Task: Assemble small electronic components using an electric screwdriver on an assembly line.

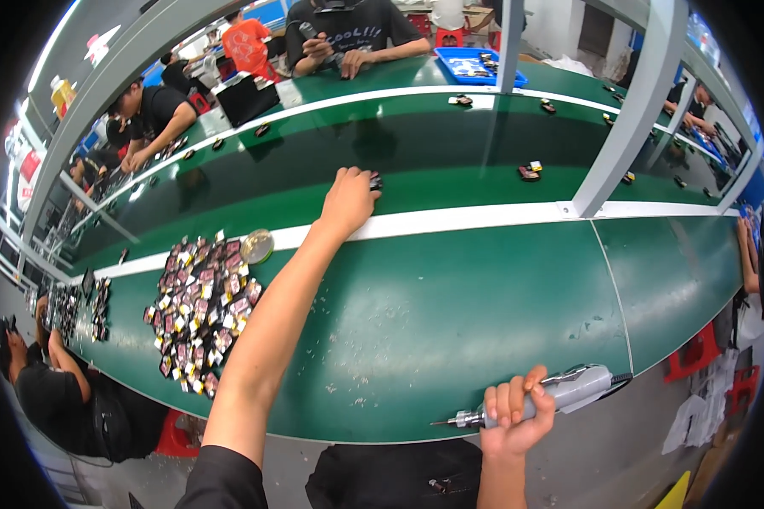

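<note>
Bare-handed work at a green counter [467, 314] beside a dark green belt [450, 174], set off by a white rail [475, 216]. The left hand [348, 202] reaches over the rail to the belt; its grip is curled at a small dark device [376, 181], partly hidden by the fingers, so whether it holds the device or merely touches it cannot be told. The right hand [516, 411] closes its grip around a grey powered screwdriver [573, 390] at the near edge, bit pointing left. Left of the forearm lies a heap of similar devices [199, 314], a round clear container [257, 246] at its far right. The step in hand appears to be picking up or setting down one device; the next move seems to call for a secure pinch or a clean release, with the screwdriver kept clear.
</note>
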{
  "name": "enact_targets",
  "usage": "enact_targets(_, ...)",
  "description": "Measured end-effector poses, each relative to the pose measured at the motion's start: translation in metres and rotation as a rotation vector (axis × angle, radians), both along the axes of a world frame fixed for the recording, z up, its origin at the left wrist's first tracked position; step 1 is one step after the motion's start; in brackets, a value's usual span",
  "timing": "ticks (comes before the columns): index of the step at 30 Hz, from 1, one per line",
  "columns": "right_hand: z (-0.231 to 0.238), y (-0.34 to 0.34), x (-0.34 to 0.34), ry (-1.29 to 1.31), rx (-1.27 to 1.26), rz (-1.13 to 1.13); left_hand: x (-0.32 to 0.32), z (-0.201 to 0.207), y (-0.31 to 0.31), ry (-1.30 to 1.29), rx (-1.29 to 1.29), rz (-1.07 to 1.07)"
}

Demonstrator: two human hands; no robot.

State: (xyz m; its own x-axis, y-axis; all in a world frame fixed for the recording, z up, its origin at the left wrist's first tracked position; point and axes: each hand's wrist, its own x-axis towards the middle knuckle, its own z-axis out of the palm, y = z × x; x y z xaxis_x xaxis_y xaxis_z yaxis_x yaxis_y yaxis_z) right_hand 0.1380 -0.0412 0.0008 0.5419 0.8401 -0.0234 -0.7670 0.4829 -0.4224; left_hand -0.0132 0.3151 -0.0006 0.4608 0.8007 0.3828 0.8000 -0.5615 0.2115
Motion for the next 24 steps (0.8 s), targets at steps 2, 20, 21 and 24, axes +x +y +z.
enact_targets(2, -0.001, -0.001, 0.002, -0.006, -0.016, 0.051, 0.003, -0.004, 0.009, -0.044, 0.041, -0.028)
enact_targets(20, -0.001, -0.050, 0.000, 0.100, -0.024, 0.308, 0.015, 0.044, -0.258, 0.062, -0.176, -0.855)
enact_targets(21, -0.001, -0.053, -0.003, 0.120, -0.016, 0.310, 0.013, 0.040, -0.255, 0.015, -0.237, -0.905)
enact_targets(24, 0.000, -0.057, -0.010, 0.121, -0.004, 0.314, 0.010, 0.033, -0.252, -0.040, -0.292, -0.963)
